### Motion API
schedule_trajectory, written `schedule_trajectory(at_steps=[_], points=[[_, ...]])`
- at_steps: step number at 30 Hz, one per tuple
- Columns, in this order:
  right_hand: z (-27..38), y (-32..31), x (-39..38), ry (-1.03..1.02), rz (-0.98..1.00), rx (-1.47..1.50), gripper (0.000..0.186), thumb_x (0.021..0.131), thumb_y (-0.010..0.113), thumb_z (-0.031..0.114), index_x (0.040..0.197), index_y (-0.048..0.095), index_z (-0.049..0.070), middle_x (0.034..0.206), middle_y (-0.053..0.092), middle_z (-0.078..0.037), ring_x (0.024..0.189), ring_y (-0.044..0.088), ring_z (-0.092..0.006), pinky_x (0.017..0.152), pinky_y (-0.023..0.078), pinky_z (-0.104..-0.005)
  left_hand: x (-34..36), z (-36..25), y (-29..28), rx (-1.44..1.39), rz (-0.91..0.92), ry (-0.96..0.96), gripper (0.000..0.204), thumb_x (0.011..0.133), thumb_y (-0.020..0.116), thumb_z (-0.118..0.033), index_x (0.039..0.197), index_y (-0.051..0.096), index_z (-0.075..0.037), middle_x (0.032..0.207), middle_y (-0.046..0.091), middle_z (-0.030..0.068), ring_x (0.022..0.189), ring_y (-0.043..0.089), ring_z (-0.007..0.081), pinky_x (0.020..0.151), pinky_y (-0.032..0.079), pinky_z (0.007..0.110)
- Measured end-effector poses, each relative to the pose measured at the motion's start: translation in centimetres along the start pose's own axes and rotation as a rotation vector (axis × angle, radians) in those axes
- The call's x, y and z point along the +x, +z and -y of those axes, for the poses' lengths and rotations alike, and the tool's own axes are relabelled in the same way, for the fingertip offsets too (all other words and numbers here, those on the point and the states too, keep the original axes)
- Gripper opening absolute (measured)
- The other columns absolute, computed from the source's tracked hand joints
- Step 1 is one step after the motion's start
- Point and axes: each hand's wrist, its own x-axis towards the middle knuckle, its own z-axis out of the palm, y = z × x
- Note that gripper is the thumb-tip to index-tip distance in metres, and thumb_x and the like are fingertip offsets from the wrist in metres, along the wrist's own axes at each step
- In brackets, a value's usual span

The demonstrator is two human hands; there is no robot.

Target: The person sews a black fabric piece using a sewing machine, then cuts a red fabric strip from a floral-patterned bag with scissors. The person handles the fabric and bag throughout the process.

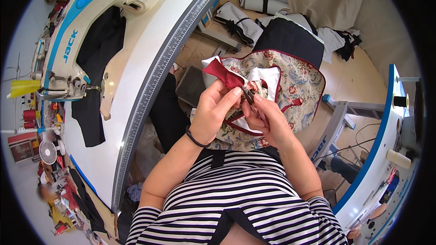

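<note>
A floral fabric piece [297, 86] with dark red binding and a white lining lies across my lap. Pinched between the fingers and thumb of my left hand [211, 109] is its dark red strip [222, 73], whose free end sticks up to the left. My right hand [269, 120] is closed on small dark thread snips [248, 94]. Their tips meet the bunched floral fabric right beside my left thumb. Whether the blades are apart cannot be made out. The fingers of both hands partly hide the cloth between them.
On my left stands a sewing table [136, 54] with a ruler along its edge, a sewing machine [59, 63] and black cloth [88, 118]. Dark and white fabric [288, 36] lies beyond my lap. Another blue-edged table [386, 122] is at right, above a metal frame [334, 122].
</note>
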Motion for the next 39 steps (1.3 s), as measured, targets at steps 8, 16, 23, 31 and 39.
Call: schedule_trajectory(at_steps=[8, 16, 23, 31, 39], points=[[0.3, 0.1, 0.0, -0.001, 0.010, 0.011, 0.038, 0.096, 0.040, 0.035, 0.078, 0.051, 0.003, 0.052, 0.029, 0.007, 0.044, 0.021, -0.0028, 0.042, 0.015, -0.0204, -0.4, -0.3, 0.2, 0.012, 0.054, -0.003, 0.019, 0.091, 0.053, -0.012, 0.107, 0.052, -0.001, 0.088, 0.058, 0.0013, 0.077, 0.051, 0.0067, 0.073, 0.040, 0.022], [1.1, 0.0, -1.0, -0.318, -0.107, -0.440, 0.028, 0.092, 0.053, 0.031, 0.086, 0.058, 0.003, 0.064, 0.049, 0.006, 0.051, 0.035, -0.0017, 0.047, 0.027, -0.0170, 0.0, 0.0, -0.1, 0.042, -0.024, 0.029, 0.016, 0.092, 0.050, -0.012, 0.105, 0.052, -0.001, 0.084, 0.055, 0.0014, 0.074, 0.050, 0.0077, 0.072, 0.040, 0.023], [3.3, 0.5, 0.8, -0.421, -0.208, -1.148, 0.023, 0.079, 0.069, 0.020, 0.083, 0.054, 0.004, 0.056, 0.044, -0.008, 0.050, 0.043, -0.0148, 0.048, 0.037, -0.0278, -0.2, -0.4, -0.2, 0.578, -0.065, 0.305, 0.009, 0.089, 0.055, -0.009, 0.091, 0.052, 0.000, 0.080, 0.056, 0.0013, 0.068, 0.049, 0.0068, 0.062, 0.042, 0.023], [1.4, -1.1, 0.8, -0.175, 0.019, -0.005, 0.012, 0.092, 0.054, 0.019, 0.091, 0.050, 0.008, 0.069, 0.037, 0.008, 0.050, 0.025, 0.0006, 0.044, 0.018, -0.0179, 0.6, -0.6, -0.1, 0.434, 0.025, 0.275, 0.014, 0.089, 0.057, -0.015, 0.092, 0.053, -0.001, 0.088, 0.056, 0.0042, 0.081, 0.052, 0.0122, 0.074, 0.041, 0.024], [0.9, -2.8, 1.0, -0.285, -0.169, -0.195, 0.016, 0.092, 0.055, 0.021, 0.085, 0.055, 0.006, 0.069, 0.043, 0.007, 0.056, 0.036, -0.0019, 0.051, 0.028, -0.0184, 0.6, -1.6, -0.2, 0.218, 0.154, -0.114, 0.019, 0.091, 0.054, -0.010, 0.104, 0.058, 0.003, 0.089, 0.060, 0.0015, 0.082, 0.055, 0.0057, 0.075, 0.045, 0.020]])
